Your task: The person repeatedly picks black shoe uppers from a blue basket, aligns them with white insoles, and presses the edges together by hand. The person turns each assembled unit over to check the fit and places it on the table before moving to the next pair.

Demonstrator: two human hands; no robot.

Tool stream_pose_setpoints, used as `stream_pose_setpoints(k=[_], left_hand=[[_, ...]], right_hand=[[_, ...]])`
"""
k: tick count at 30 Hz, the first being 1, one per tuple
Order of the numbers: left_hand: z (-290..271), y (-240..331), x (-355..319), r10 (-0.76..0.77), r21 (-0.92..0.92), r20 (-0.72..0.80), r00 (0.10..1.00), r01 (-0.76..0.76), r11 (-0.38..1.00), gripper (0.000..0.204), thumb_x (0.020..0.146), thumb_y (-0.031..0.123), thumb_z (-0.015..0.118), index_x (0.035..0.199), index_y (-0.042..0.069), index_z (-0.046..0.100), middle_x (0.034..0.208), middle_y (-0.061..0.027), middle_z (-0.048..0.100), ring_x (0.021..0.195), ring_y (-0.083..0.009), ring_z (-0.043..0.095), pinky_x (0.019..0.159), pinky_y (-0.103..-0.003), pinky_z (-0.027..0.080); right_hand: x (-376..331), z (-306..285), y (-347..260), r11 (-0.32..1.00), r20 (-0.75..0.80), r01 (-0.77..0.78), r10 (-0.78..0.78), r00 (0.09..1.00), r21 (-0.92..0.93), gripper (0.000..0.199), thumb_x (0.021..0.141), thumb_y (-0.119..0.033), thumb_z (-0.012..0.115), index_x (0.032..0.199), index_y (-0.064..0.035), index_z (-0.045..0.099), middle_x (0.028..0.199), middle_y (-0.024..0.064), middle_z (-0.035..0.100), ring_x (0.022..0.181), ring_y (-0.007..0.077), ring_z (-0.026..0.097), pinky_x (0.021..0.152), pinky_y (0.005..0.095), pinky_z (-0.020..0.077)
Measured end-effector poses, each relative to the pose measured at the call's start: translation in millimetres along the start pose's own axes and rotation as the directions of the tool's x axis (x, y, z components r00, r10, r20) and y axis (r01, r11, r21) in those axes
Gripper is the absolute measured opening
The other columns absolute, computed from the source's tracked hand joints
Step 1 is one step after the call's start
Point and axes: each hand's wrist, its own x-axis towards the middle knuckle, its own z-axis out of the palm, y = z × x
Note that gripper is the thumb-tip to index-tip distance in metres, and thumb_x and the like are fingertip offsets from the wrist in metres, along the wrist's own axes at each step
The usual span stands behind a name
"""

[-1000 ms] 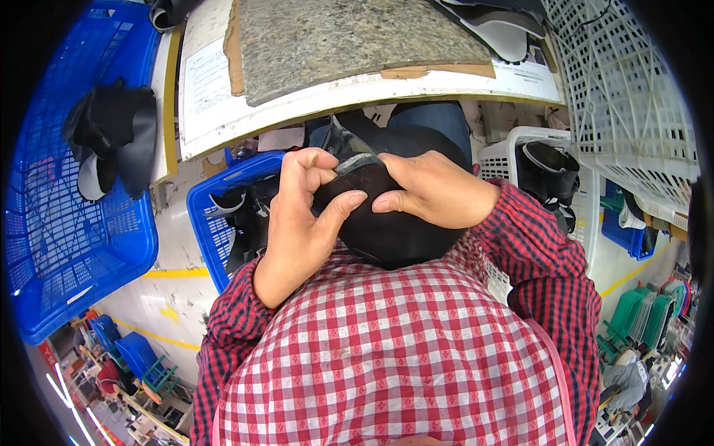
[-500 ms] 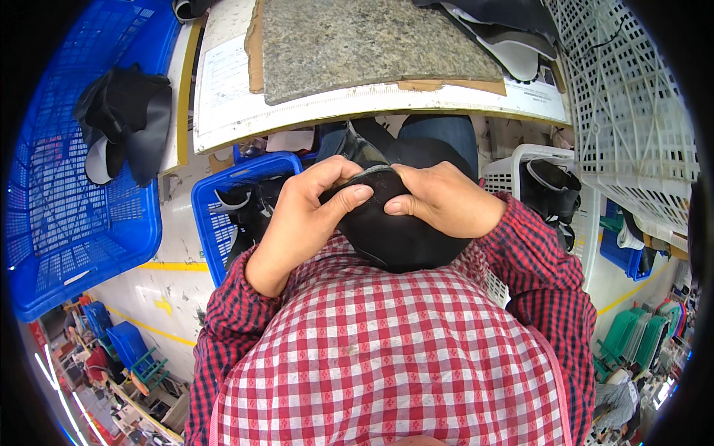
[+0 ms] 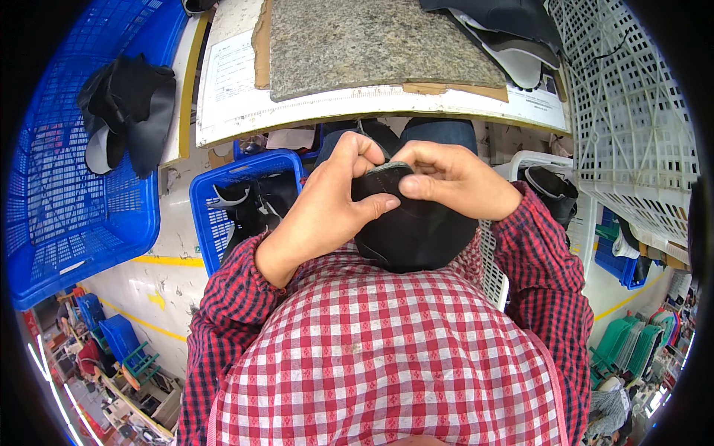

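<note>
A soft black shoe upper (image 3: 416, 234) rests against my lap, its rounded end toward me. My left hand (image 3: 327, 197) pinches its top edge on the left side, thumb laid flat on the black face and fingers curled behind. On the other side of that edge, my right hand (image 3: 454, 178) grips with the thumb on the near face and the fingers bent over the back. A thin greyish rim shows along the edge between my two thumbs. My fingertips behind the piece are partly hidden.
Ahead stands a white worktable (image 3: 357, 111) bearing a grey stone slab (image 3: 379, 48) and black-and-white uppers (image 3: 513, 56). A big blue basket (image 3: 123, 249) is at left, a smaller blue basket (image 3: 204, 193) beside my left arm. White baskets (image 3: 632, 111) stand at right.
Both hands have shifted along the edge, the left one up and to the right. The shiny opened fold seen earlier above the edge is now hidden behind my fingers.
</note>
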Motion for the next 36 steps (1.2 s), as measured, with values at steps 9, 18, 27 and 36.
stream_pose_setpoints(k=[9,18,27,36], left_hand=[[2,-13,-3,-0.127,-0.414,-0.022,0.992,0.107,0.904,0.028,0.086,-0.001,0.08,0.109,0.0,0.064,0.098,0.0,0.072,0.092,-0.0074,0.065,0.084,-0.024,0.053],[-2,-17,-3,-0.082,-0.305,-0.032,0.996,0.068,0.95,0.014,0.092,0.008,0.079,0.103,-0.001,0.075,0.09,-0.0007,0.073,0.083,-0.0061,0.065,0.075,-0.023,0.052],[7,-23,-13,-0.12,-0.384,-0.165,0.979,0.048,0.922,0.014,0.094,0.008,0.077,0.105,-0.001,0.077,0.091,-0.0014,0.074,0.083,-0.0068,0.066,0.077,-0.022,0.053],[-16,-30,-19,-0.108,-0.435,-0.001,0.994,0.097,0.895,0.014,0.095,0.008,0.076,0.105,0.001,0.07,0.094,0.0011,0.071,0.089,-0.0062,0.063,0.084,-0.023,0.05]], right_hand=[[9,5,12,0.997,-0.023,0.024,-0.026,0.999,-0.069,0.032,0.098,-0.03,0.073,0.088,-0.001,0.063,0.068,0.0095,0.055,0.064,0.0156,0.051,0.062,0.0333,0.0437],[-3,14,18,0.911,-0.094,0.026,-0.071,0.993,-0.413,0.038,0.085,-0.032,0.084,0.083,-0.0015,0.062,0.068,0.014,0.055,0.061,0.0265,0.054,0.061,0.0413,0.0417],[-11,12,33,0.948,-0.098,0.128,-0.162,0.982,-0.29,0.04,0.084,-0.033,0.086,0.085,-0.0034,0.059,0.076,0.0075,0.054,0.071,0.022,0.054,0.065,0.0365,0.0423],[-22,8,35,1.0,-0.108,-0.011,0.009,0.994,-0.021,0.019,0.09,-0.013,0.082,0.091,-0.0031,0.065,0.087,-0.0019,0.058,0.086,0.0078,0.055,0.08,0.0255,0.0451]])
